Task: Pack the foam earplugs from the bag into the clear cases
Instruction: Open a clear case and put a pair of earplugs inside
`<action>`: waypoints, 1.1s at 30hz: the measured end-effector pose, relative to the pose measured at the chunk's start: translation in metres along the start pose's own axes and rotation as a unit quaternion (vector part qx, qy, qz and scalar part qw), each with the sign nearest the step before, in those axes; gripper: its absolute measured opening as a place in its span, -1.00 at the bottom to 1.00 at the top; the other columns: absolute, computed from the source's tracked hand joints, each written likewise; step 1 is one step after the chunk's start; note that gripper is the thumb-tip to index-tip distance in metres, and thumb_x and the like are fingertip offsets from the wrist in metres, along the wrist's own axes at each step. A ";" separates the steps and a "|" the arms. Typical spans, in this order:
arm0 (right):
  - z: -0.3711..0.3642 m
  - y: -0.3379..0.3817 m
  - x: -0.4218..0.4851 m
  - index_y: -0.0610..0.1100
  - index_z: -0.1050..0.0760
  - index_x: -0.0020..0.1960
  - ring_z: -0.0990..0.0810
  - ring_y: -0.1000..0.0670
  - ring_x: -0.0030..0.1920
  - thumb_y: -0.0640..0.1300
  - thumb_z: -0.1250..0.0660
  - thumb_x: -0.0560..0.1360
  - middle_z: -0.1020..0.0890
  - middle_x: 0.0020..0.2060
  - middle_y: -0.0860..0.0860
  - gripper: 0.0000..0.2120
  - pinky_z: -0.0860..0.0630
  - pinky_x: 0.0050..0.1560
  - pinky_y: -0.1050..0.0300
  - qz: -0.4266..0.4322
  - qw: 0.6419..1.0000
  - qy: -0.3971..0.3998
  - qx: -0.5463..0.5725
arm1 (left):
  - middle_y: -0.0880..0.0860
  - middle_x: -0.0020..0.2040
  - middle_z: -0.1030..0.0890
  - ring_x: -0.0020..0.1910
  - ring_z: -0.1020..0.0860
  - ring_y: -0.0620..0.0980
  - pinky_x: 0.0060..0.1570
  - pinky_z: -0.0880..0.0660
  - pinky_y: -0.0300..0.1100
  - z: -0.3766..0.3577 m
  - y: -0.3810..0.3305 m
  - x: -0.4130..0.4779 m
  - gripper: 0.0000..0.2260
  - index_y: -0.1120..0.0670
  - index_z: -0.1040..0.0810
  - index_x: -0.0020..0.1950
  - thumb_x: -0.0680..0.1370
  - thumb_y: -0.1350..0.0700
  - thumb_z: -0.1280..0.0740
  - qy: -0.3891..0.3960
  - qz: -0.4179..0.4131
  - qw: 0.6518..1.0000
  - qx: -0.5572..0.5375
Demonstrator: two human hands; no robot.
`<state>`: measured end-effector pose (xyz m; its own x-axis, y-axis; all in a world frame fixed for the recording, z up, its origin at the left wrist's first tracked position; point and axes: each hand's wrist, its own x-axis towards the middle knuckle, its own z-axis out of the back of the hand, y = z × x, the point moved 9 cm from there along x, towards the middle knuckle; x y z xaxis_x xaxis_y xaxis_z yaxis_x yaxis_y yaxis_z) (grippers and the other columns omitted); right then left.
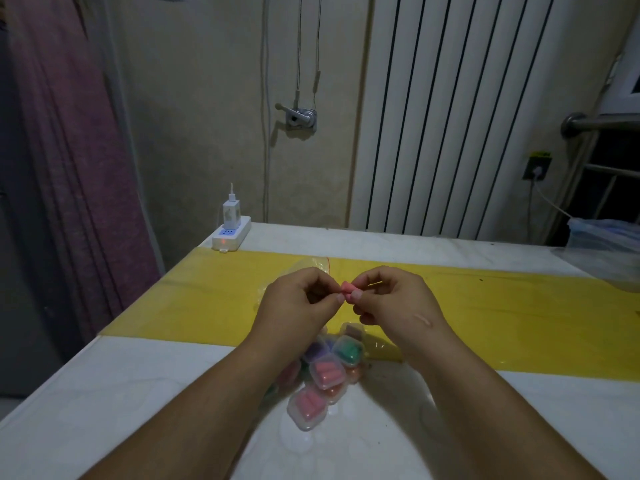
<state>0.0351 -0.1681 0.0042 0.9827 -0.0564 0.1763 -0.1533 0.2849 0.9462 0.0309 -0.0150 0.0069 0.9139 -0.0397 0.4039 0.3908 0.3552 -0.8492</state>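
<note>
The left hand [301, 299] and right hand [391, 299] meet above the desk [145, 382], fingertips of both pinching a pink foam earplug [349, 292] between them. Below the wrists lies a heap of clear cases [322, 375], several shut on pink, green and purple plugs. A clear bag [311, 266] lies just beyond the hands on the yellow strip [207, 299]. A power strip [231, 234] sits at the far left corner.

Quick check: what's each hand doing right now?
Left hand: fingers pinched shut at the pink earplug; contact likely but not certain.
Right hand: shut on the earplug, thumb and forefinger.
</note>
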 end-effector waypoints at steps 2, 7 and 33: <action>0.009 0.001 0.003 -0.14 -0.58 -0.18 -0.62 -0.07 -0.27 -0.24 -0.47 0.44 -0.70 -0.27 -0.14 -0.92 -0.62 -0.16 -0.05 0.010 0.999 0.003 -0.048 | -0.15 -0.23 -0.63 -0.23 -0.57 -0.17 -0.13 -0.60 -0.10 -0.006 -0.002 -0.002 -0.90 -0.05 -0.66 -0.13 0.48 0.16 -0.44 0.015 -0.002 1.000 0.004; 0.034 0.003 0.007 -0.10 -0.59 -0.21 -0.68 -0.16 -0.20 -0.14 -0.53 0.39 -0.71 -0.27 -0.05 -0.88 -0.62 -0.06 -0.21 0.023 0.991 -0.011 -0.131 | -0.20 -0.17 -0.58 -0.16 -0.50 -0.19 -0.18 -0.44 -0.27 -0.025 -0.017 -0.010 -0.87 -0.13 -0.62 -0.11 0.47 0.13 -0.39 0.069 -0.080 0.986 0.130; 0.049 -0.005 0.012 -0.13 -0.53 -0.14 -0.68 0.13 -0.28 -0.24 -0.41 0.49 -0.68 -0.36 0.05 -0.92 -0.64 -0.13 -0.02 0.010 0.993 -0.073 -0.094 | -0.09 -0.14 -0.53 -0.16 -0.51 -0.02 -0.12 -0.46 -0.12 -0.101 -0.060 -0.063 -0.82 -0.09 -0.50 0.01 0.43 -0.04 -0.33 0.243 -0.403 0.792 0.389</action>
<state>0.0431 -0.2171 0.0145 0.9518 -0.1836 0.2457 -0.1378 0.4596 0.8774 -0.0392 -0.1276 -0.0023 0.4113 -0.8334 0.3691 0.8550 0.4931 0.1608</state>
